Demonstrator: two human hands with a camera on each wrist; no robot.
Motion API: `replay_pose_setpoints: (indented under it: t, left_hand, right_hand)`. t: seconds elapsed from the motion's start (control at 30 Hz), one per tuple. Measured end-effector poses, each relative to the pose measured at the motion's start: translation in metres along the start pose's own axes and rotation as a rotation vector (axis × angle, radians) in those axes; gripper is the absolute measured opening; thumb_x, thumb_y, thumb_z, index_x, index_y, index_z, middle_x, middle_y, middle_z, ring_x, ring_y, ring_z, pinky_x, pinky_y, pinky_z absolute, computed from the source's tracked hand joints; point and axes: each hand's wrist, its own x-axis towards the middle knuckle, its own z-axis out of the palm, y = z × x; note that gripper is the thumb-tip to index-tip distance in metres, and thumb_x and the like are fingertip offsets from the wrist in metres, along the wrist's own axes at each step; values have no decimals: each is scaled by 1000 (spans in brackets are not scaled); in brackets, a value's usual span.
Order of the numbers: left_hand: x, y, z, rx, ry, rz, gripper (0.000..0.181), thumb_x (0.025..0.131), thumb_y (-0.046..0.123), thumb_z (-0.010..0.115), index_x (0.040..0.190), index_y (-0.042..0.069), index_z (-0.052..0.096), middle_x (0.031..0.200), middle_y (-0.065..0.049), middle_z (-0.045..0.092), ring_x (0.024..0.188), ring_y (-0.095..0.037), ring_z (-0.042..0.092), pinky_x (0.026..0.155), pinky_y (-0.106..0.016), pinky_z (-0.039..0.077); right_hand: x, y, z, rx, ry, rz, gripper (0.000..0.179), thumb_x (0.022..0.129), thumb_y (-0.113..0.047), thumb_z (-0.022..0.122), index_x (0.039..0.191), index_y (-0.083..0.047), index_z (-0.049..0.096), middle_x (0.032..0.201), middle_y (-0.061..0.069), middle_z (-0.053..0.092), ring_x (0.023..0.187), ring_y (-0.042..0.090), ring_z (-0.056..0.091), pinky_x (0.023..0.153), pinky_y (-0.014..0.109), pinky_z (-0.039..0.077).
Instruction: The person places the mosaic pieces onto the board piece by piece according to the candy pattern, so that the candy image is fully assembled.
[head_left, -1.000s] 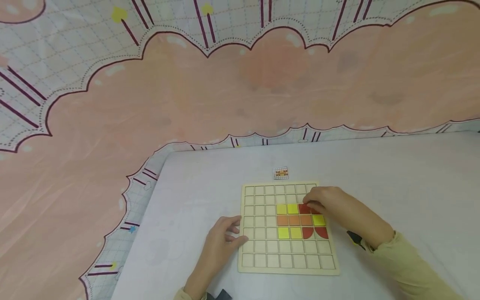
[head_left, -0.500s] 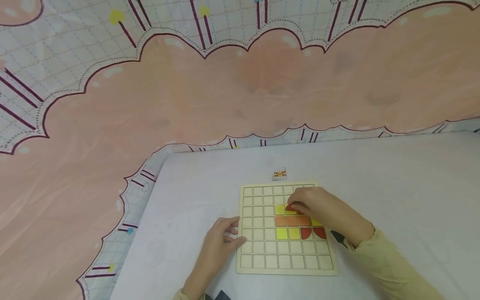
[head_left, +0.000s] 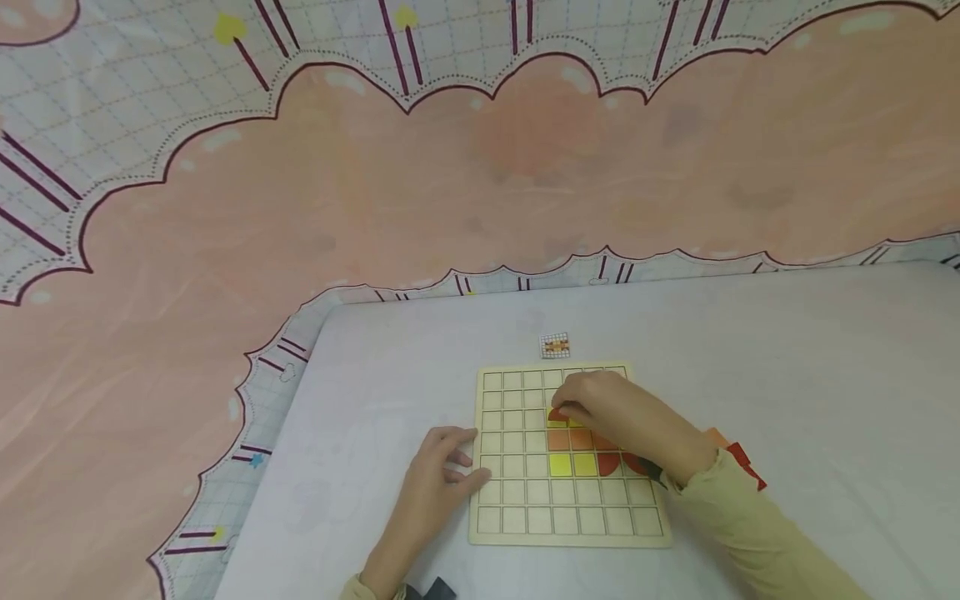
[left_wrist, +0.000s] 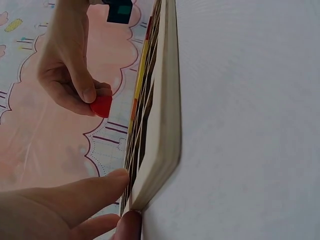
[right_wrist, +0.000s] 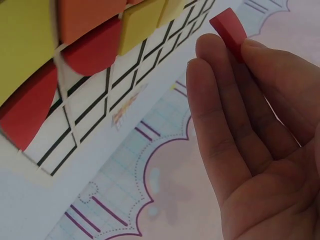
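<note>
Between thumb and fingertips, my right hand (head_left: pixel 607 408) pinches a red quarter-round tile (right_wrist: pixel 230 32), held over the upper middle of a pale gridded board (head_left: pixel 514 495). My left hand (head_left: pixel 442 471) touches the board's left edge with its thumb and forefinger, fingers relaxed. On the board lie orange square tiles (head_left: pixel 577 439) in a row. Below them are yellow square tiles (head_left: pixel 560 465) and red rounded tiles (right_wrist: pixel 95 50). The right hand and forearm hide the tiles at the upper right. In the left wrist view the red tile shows well away from the board's side.
A small printed card (head_left: pixel 555 346) with a grid pattern lies just beyond the board. Loose orange and red tiles (head_left: pixel 738 454) show on the white table (head_left: pixel 375 392) behind the right sleeve. A patterned cloth (head_left: pixel 375 200) hangs behind the table.
My right hand has moved left across the board, now over the upper yellow tiles, with the red tile in its fingers. Loose tiles have come into view behind the sleeve. The left hand stays put.
</note>
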Motion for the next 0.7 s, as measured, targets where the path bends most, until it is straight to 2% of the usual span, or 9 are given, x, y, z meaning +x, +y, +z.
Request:
replay_pose_setpoints:
  t: [0.33,0.47,0.57,0.7]
  left_hand:
    - [8,5,2,8,-5,37,47,82,10,80,126,6,64,143,-11,51,99,-17,61,68,-17,56]
    - [11,6,1,-5,-39,25,48,83,11,79,128,4,63,145,-13,50,84,-12,61,63,-17,55]
    - [12,7,1,25,-43,20,47,84,12,78,128,3,64,145,-14,50,71,-6,56,62,-17,54]
    - [15,8,1,85,-19,50,44,84,11,79,125,2,66,144,-14,52,70,-2,53,62,-16,52]
  right_hand:
    - [4,-2,1,6,-5,-1,8,92,-10,70,96,-15,75,94,-5,72,87,10,66,81,29,60]
    - [5,-5,2,23,-23,12,7,92,-11,71,95,-15,76,93,-6,72,85,9,64,79,27,59]
    - [8,-8,3,32,-39,10,7,92,-12,70,95,-15,75,93,-6,72,84,9,64,79,27,59]
    - [12,-9,6,22,-37,-13,7,93,-11,69,94,-14,75,91,-5,72,81,9,63,78,28,59]
